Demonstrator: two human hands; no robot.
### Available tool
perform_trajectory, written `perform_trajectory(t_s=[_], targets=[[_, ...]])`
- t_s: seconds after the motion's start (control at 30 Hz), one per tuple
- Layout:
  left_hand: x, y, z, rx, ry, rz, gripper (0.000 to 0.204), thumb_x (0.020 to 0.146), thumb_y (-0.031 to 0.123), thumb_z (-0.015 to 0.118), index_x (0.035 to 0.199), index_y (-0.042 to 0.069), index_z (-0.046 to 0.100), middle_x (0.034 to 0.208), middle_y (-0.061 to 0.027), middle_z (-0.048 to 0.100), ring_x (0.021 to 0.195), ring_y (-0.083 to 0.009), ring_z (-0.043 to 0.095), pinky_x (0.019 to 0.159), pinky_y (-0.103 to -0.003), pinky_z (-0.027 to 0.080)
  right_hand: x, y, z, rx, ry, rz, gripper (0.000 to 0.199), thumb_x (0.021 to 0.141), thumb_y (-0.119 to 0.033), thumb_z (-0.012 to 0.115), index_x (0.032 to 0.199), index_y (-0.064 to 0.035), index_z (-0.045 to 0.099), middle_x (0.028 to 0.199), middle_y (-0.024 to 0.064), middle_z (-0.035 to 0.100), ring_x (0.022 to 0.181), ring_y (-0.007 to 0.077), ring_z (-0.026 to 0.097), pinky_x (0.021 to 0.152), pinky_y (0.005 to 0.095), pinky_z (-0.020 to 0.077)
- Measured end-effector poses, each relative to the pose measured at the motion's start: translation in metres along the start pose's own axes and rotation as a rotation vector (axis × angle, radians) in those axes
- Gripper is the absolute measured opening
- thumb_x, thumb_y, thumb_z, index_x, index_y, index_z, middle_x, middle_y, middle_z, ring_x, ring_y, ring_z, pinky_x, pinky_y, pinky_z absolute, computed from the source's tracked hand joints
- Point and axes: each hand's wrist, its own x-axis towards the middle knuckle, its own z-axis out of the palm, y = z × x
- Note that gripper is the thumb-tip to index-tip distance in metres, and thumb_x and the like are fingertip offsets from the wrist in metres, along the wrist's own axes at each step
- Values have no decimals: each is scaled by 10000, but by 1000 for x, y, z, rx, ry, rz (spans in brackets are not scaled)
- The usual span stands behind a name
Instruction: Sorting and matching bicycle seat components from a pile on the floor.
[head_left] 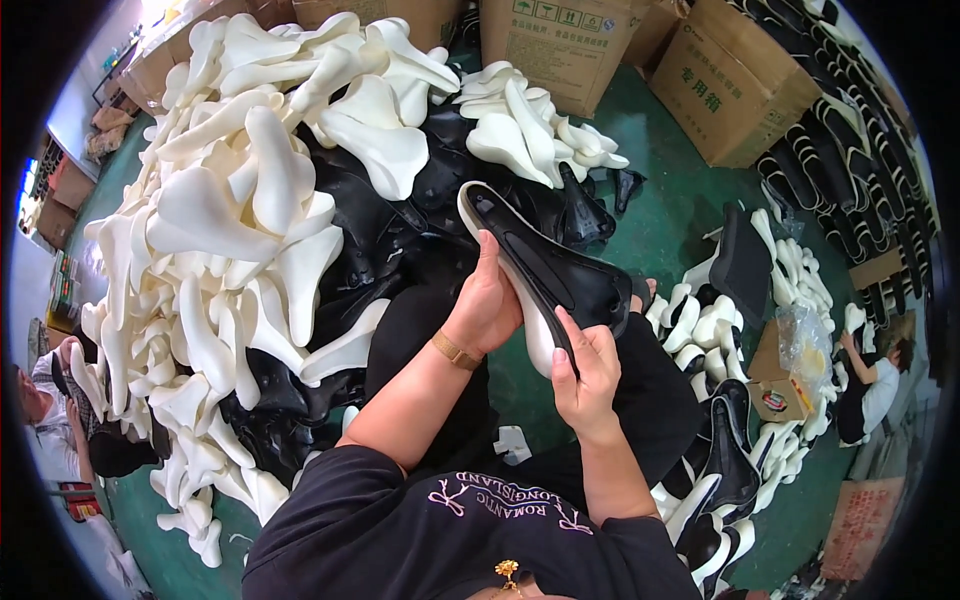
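Note:
A bicycle saddle with a black plastic base (pixel 550 262) fitted against a white foam pad (pixel 538 335) is held over my lap, its underside facing me and its narrow nose pointing up and left. My left hand (pixel 487 300) supports it along the foam side, thumb up by the rim. My right hand (pixel 588 375) grips the lower edge of the wide end, finger and thumb pressed near the seam between base and foam. Loose black saddle bases (pixel 385 235) lie just beyond my knees.
A large heap of white foam pads (pixel 215 215) rises on my left, a smaller pile (pixel 515 125) ahead. Saddles of black and white (pixel 730 450) lie on my right. Cardboard boxes (pixel 735 85) and stacked black saddles (pixel 830 150) stand behind. Other people (pixel 870 390) sit at both sides.

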Motion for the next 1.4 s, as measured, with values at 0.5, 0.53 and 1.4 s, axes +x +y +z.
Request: perform_trajectory(t_s=[0.5, 0.53, 1.4], targets=[[4, -4, -15, -104, -88, 3, 603, 975, 516, 375, 1286, 7, 464, 1272, -119, 559, 1145, -255, 544, 1025, -382, 396, 7, -11, 18, -161, -44, -63, 361, 783, -146, 638, 1125, -34, 645, 727, 55, 463, 663, 239, 517, 582, 347, 460], [5, -4, -19, -113, -74, -18, 564, 974, 484, 420, 1279, 12, 471, 1260, -115, 568, 1118, -251, 564, 1013, -381, 410, 6, -11, 20, -174, -41, -77, 364, 784, -157, 645, 1128, -36, 639, 730, 52, 461, 668, 238, 519, 582, 347, 462], [13, -13, -35, 43, 161, -16, 308, 961, 269, 543, 1078, -8, 610, 1037, -133, 672, 898, -235, 666, 821, -349, 551, -19, 55, -15, 323, 74, 504, 959, 666, -185, 853, 1434, -31, 299, 1378, 183, 410, 1238, 259, 460, 1038, 344, 370]])
